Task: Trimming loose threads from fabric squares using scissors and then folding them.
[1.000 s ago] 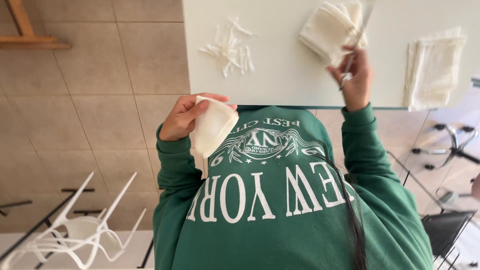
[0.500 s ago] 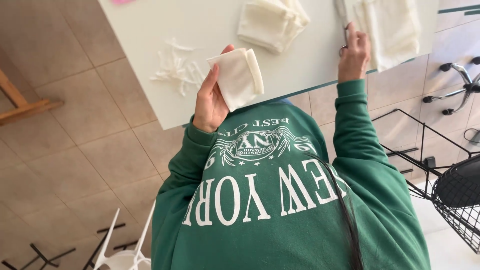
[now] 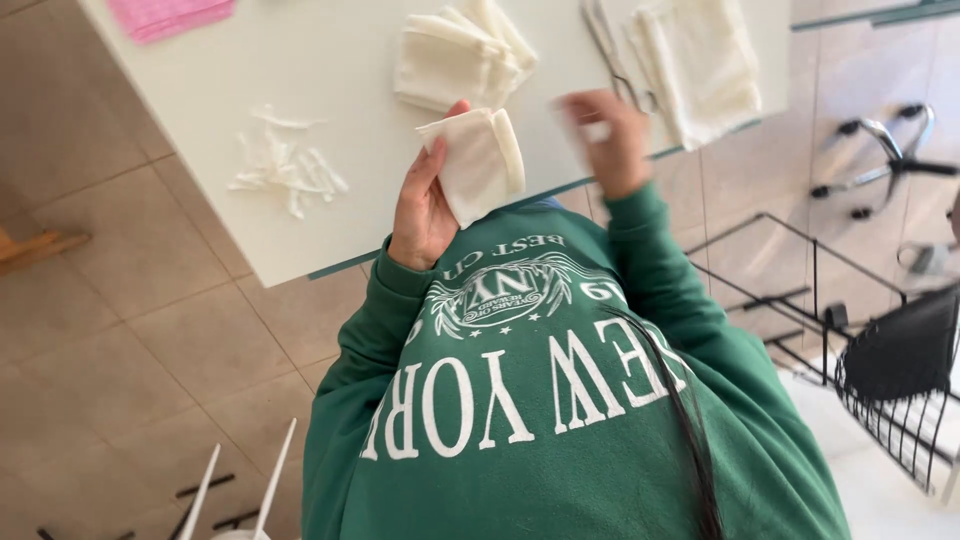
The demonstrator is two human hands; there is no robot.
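My left hand (image 3: pixel 423 212) is shut on a folded cream cloth (image 3: pixel 482 165), held upright over the near edge of the white table (image 3: pixel 200 110), just above my green sweatshirt. My right hand (image 3: pixel 612 140) is blurred by motion above the table edge, to the right of the cloth. Its fingers look curled, and I cannot tell whether anything is in them. Metal scissors (image 3: pixel 603 35) lie on the table just beyond that hand.
A pile of folded cream cloths (image 3: pixel 455 55) and a second cream stack (image 3: pixel 700 65) lie on the table. Also there are white cut scraps (image 3: pixel 285 168) and a pink cloth (image 3: pixel 170 14). A black wire basket (image 3: pixel 900 380) stands at the right and a chair base (image 3: pixel 880 150) on the tiled floor.
My left hand has lifted the folded cloth higher over the table edge. My right hand has drawn back from the scissors toward me, and the view has shifted right.
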